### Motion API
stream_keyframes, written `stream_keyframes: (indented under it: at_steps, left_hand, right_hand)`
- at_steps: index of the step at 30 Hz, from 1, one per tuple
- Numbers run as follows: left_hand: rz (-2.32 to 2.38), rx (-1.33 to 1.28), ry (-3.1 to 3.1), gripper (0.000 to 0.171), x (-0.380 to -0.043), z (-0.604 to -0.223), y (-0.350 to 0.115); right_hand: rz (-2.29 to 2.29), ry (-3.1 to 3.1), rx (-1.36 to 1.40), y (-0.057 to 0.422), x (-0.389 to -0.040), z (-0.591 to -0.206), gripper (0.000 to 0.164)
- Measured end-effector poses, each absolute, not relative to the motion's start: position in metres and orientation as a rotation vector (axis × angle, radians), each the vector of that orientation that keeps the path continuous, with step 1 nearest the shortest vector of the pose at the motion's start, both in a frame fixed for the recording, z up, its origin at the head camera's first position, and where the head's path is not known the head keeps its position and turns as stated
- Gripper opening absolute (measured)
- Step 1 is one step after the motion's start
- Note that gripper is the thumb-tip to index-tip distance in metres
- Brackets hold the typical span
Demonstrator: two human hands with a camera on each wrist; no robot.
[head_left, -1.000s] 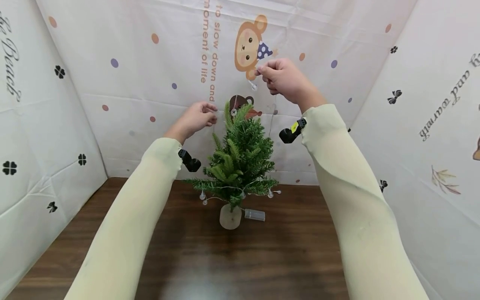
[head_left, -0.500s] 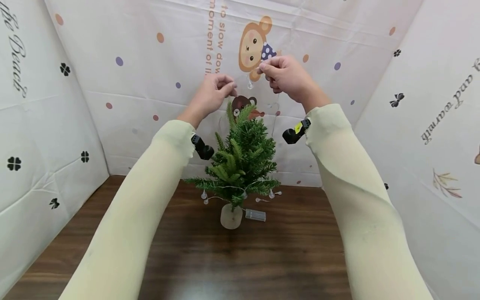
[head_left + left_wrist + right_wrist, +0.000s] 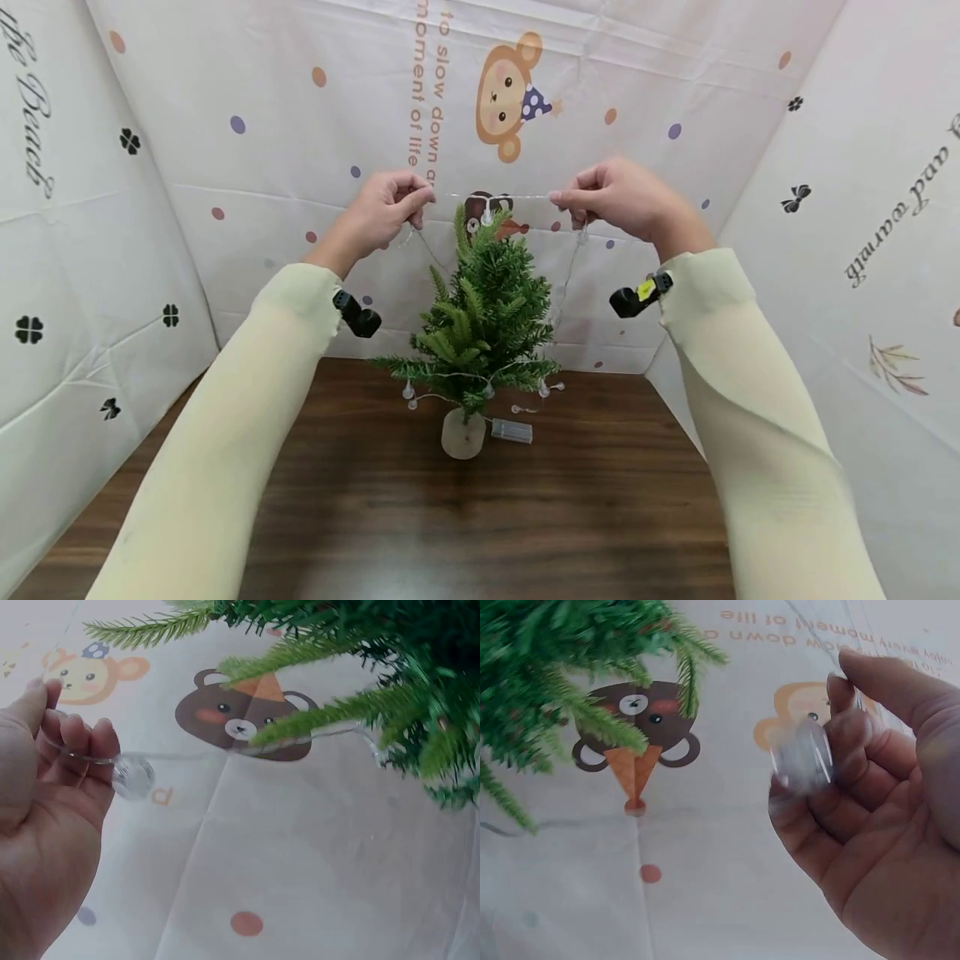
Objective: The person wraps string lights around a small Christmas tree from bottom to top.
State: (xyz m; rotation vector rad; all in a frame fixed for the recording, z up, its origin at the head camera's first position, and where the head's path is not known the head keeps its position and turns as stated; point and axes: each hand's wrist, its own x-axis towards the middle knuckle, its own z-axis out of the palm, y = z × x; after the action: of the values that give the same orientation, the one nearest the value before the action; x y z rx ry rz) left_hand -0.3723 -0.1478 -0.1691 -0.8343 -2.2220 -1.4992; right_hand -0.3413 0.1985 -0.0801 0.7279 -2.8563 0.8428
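A clear string of lights [image 3: 517,197] stretches level between my two hands, just above the tip of a small artificial Christmas tree [image 3: 487,308]. My left hand [image 3: 386,204] pinches the wire left of the treetop; a clear bulb [image 3: 134,778] hangs by its fingers in the left wrist view. On the right, my right hand [image 3: 626,204] pinches the wire between thumb and forefinger, with a blurred bulb [image 3: 802,759] against its fingers in the right wrist view. Another bulb [image 3: 487,215] dangles mid-span. More wire runs down from both hands toward the tree, partly hidden behind it.
The tree's round wooden base [image 3: 462,434] stands on a dark wooden table [image 3: 480,517]. A clear battery box [image 3: 512,431] lies beside it. Several bulbs [image 3: 544,388] hang around the lowest branches. Printed white cloth [image 3: 285,167] encloses the back and sides.
My left hand rose toward the right hand, then moved back left holding the wire. My right hand came down and to the right. The wire is now drawn straight between them.
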Motion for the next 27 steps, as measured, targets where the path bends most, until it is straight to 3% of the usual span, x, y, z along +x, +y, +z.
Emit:
stream_keyframes:
  at_steps: [15,22,27]
  left_hand:
    - [-1.362,-0.916,-2.272,0.02,-0.338,-0.202,-0.18]
    - [-1.41,-0.995,-2.192,0.021,-0.324,-0.218,-0.187]
    - [-1.5,-1.034,-2.13,0.019,-0.316,-0.228,-0.187]
  right_hand:
    - [1.046,-2.697,0.819,0.238,-0.307,-0.124,0.034]
    - [0.962,-2.611,0.913,0.242,-0.288,-0.136,0.014]
    - [1.067,-2.474,0.952,0.24,-0.278,-0.141,0.014]
